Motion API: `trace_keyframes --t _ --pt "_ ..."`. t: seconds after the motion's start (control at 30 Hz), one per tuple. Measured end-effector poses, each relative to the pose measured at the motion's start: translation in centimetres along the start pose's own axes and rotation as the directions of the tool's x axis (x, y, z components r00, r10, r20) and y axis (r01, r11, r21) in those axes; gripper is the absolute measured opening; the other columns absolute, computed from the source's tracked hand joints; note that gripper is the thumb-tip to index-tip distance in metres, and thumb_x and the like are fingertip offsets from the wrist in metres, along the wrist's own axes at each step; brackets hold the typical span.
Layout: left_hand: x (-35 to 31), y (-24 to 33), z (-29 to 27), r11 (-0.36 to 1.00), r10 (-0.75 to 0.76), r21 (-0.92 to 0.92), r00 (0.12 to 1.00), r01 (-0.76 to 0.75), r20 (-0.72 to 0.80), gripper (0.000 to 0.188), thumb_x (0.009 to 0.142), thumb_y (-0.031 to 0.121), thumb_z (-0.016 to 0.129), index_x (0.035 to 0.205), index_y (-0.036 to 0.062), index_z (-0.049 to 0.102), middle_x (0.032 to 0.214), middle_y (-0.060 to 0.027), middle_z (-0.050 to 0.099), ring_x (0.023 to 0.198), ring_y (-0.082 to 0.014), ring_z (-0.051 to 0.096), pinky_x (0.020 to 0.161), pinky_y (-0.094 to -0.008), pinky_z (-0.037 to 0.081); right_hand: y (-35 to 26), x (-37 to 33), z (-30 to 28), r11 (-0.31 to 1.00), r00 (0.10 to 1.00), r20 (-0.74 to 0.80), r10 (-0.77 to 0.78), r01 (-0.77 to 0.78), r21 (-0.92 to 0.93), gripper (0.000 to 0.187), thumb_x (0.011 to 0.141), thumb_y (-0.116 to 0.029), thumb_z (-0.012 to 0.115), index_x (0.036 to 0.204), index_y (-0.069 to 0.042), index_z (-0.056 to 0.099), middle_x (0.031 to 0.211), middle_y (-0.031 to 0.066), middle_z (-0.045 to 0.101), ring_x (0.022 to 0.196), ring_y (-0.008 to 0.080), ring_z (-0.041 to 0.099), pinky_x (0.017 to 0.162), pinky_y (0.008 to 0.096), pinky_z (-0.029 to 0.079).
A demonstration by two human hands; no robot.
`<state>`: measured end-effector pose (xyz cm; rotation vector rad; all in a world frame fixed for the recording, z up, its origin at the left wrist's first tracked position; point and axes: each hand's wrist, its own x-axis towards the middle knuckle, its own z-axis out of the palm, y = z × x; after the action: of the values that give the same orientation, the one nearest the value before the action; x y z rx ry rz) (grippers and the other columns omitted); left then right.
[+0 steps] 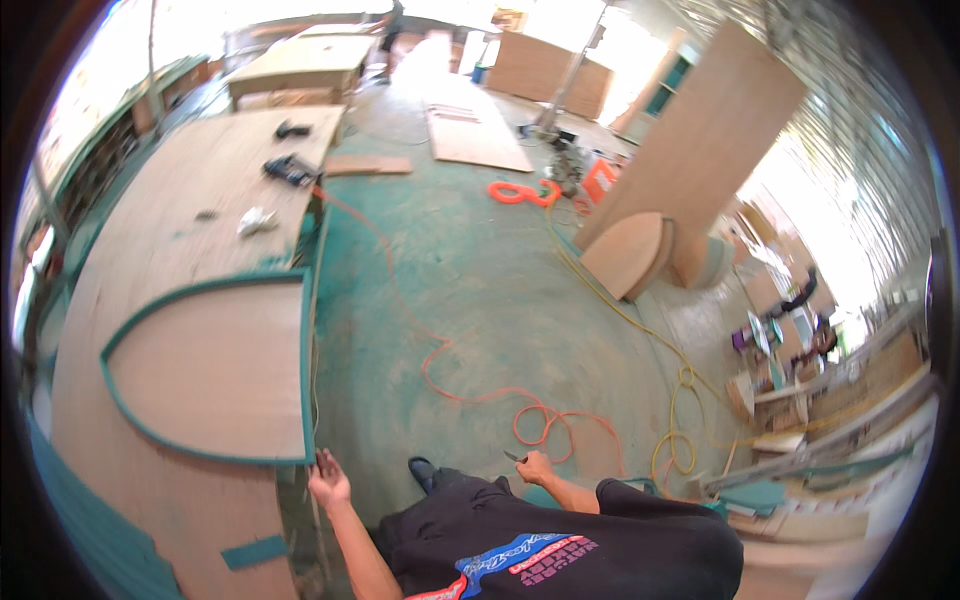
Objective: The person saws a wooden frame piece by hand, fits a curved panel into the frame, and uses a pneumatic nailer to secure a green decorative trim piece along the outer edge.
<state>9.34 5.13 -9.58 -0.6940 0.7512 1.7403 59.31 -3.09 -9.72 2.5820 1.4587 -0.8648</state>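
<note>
An arch-shaped wooden panel [215, 370] edged with a teal strip lies on the long wooden workbench [190, 200] to my left. Close to the panel's near corner is my left hand [330, 482], palm up with fingers stretched; whether a fingertip touches the edging is hard to tell. My right hand [537, 468] is closed round a small knife [513, 456], held out in front of my body with its dark tip pointing left. Next to the bench's near end lies a short teal offcut [254, 552].
Dark power tools [290, 170] and a crumpled white wad [257, 221] rest farther up the bench. Orange hose [480, 398] and yellow hose [620, 312] loop over the green-stained floor. A tall board [700, 130] leans at right behind curved wooden pieces [632, 258].
</note>
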Motion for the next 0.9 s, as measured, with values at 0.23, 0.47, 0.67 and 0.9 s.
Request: trace_keyframes --t 0.23,0.47,0.67,0.9 --pt "1.9 -0.8 -1.8 0.997 0.063 -0.057 0.995 -0.059 0.074 0.029 0.096 0.007 0.062 0.124 0.0111 0.055 0.113 -0.0076 0.06 0.107 -0.0259 0.059 0.084 -0.037 0.053 -5.6 0.3 -3.4 0.974 0.977 0.119 -0.176 0.156 0.162 0.024 0.085 -0.017 0.064 0.073 0.003 0.07 0.056 0.0033 0.058 0.049 0.0104 0.053 0.049 0.0295 0.043" --pt "-2.0 0.2 -1.6 0.915 0.137 0.372 0.987 -0.157 0.079 0.017 0.099 0.015 0.06 0.114 0.01 0.061 0.116 -0.0056 0.067 0.102 -0.0204 0.064 0.085 -0.0332 0.051 -21.5 -6.6 -15.3 0.819 0.875 0.136 -0.465 0.367 0.44 0.028 0.09 -0.026 0.073 0.09 0.002 0.071 0.06 -0.0045 0.052 0.046 0.0058 0.049 0.038 0.0221 0.039" --pt "-2.2 2.7 -5.6 0.956 0.18 0.249 0.98 -0.155 -0.08 0.018 0.099 0.022 0.058 0.11 0.009 0.063 0.104 -0.0042 0.07 0.091 -0.0164 0.065 0.079 -0.0331 0.051 -39.6 -18.0 -31.2 0.65 0.606 0.286 -0.742 0.546 0.529 0.053 0.097 -0.031 0.059 0.132 0.009 0.055 0.054 -0.0069 0.038 0.04 0.0024 0.037 0.033 0.0219 0.034" --pt "-9.0 7.8 -3.5 0.836 0.492 0.323 0.867 -0.444 -0.081 0.023 0.096 0.022 0.059 0.09 0.0013 0.066 0.086 -0.0063 0.07 0.071 -0.0124 0.063 0.062 -0.0264 0.05 -50.8 -28.7 -23.8 0.526 0.4 0.456 -0.795 0.829 0.188 0.062 0.09 -0.026 0.068 0.137 0.01 0.052 0.06 -0.0002 0.054 0.047 0.0043 0.048 0.043 0.0196 0.037"
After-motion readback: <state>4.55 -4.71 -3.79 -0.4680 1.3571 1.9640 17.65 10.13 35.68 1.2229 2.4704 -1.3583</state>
